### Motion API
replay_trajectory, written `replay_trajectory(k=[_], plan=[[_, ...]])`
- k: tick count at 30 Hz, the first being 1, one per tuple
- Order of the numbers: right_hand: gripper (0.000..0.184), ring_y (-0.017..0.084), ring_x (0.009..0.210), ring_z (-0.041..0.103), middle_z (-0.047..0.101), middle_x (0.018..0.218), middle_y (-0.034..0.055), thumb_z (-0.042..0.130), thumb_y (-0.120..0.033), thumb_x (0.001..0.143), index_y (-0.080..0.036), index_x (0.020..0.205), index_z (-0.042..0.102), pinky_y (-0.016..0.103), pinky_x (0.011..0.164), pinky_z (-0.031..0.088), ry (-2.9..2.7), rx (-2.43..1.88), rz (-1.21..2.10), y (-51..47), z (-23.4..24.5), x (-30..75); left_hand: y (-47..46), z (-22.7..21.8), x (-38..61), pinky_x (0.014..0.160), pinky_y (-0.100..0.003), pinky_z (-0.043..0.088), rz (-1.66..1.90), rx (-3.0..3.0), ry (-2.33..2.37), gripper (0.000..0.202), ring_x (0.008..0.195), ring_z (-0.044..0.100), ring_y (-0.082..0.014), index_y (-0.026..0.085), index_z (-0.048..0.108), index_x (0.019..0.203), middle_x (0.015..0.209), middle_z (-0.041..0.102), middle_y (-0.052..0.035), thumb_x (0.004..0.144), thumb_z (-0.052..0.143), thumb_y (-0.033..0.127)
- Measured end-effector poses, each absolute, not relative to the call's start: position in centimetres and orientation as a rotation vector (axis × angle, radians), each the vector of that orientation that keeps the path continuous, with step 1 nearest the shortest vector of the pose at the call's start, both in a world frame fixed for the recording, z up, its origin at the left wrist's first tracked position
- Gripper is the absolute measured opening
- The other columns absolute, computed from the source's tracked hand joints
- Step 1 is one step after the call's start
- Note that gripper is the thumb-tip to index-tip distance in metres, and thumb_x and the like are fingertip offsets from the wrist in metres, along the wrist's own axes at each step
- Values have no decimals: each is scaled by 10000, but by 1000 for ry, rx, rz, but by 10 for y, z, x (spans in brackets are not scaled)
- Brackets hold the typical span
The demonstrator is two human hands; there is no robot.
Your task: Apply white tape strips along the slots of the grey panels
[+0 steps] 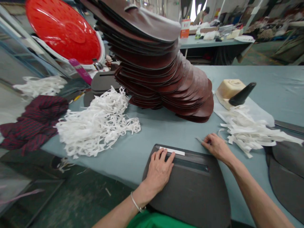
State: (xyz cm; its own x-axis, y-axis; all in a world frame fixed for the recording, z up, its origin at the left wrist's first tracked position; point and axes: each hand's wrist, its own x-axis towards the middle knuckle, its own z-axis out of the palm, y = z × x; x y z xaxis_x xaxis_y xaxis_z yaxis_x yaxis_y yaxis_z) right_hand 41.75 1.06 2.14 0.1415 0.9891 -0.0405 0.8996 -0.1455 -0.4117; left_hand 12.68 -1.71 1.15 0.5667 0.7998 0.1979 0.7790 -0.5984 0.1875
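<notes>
A dark grey panel (194, 196) with a long slot near its far edge lies flat in front of me. On it, beside the slot, is a short white strip (178, 152). My left hand (158, 172) rests flat on the panel, fingers outstretched, with fingertips touching that strip. Just beyond the panel's far right corner, my right hand (218, 147) pinches a thin pale strip (199, 139) between thumb and fingers. Near it on the right lies a loose bunch of white strips (249, 129).
A tall, leaning stack of brown leather-like pieces (166, 76) stands at the back. Tangled white strips (97, 123) lie left, beside a checked cloth (35, 120). A cream block with a black handle (242, 94) sits right, above more dark panels (287, 177). A person (201, 16) is far behind.
</notes>
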Motion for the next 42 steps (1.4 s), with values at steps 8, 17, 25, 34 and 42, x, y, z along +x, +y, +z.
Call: replay_trajectory(k=[8,17,25,34,42], plan=[[340,99,481,385,455,492,-51,446,-455,836,-195,646,556,226,494,290,-1564,-1875,1228,-26,39,368,-20,15,131,1000,-526,370,423,2631,1408,402,1240,416,-304,238,470,1303,1290,498,-130,902,452,217],[190,108,541,470,546,537,-13,498,-249,735,-177,590,597,222,525,302,-1705,-2073,1127,-10,38,361,-28,21,158,1018,-416,385,551,2495,1088,296,1167,460,-225,190,500,1190,1228,528,-91,904,425,171],[176,92,360,474,567,464,-17,470,-247,731,-179,595,559,203,403,306,-1549,-2023,1341,-13,31,364,-26,20,158,1019,-414,376,513,2508,1073,288,1169,454,-224,200,499,1182,1231,534,-75,900,449,176],[363,74,423,419,520,484,-33,554,-497,790,-159,675,614,205,430,312,-1173,-1801,1356,-39,29,373,-27,16,159,1035,-435,371,518,2517,1086,309,1188,441,-235,200,492,1207,1252,517,-71,904,438,170],[412,100,521,540,634,604,-5,613,-377,715,-106,1024,634,220,554,430,-969,-1724,1223,-48,27,358,-28,8,160,1025,-459,378,538,2542,1083,315,1199,438,-251,197,496,1207,1252,513,-83,901,433,160]])
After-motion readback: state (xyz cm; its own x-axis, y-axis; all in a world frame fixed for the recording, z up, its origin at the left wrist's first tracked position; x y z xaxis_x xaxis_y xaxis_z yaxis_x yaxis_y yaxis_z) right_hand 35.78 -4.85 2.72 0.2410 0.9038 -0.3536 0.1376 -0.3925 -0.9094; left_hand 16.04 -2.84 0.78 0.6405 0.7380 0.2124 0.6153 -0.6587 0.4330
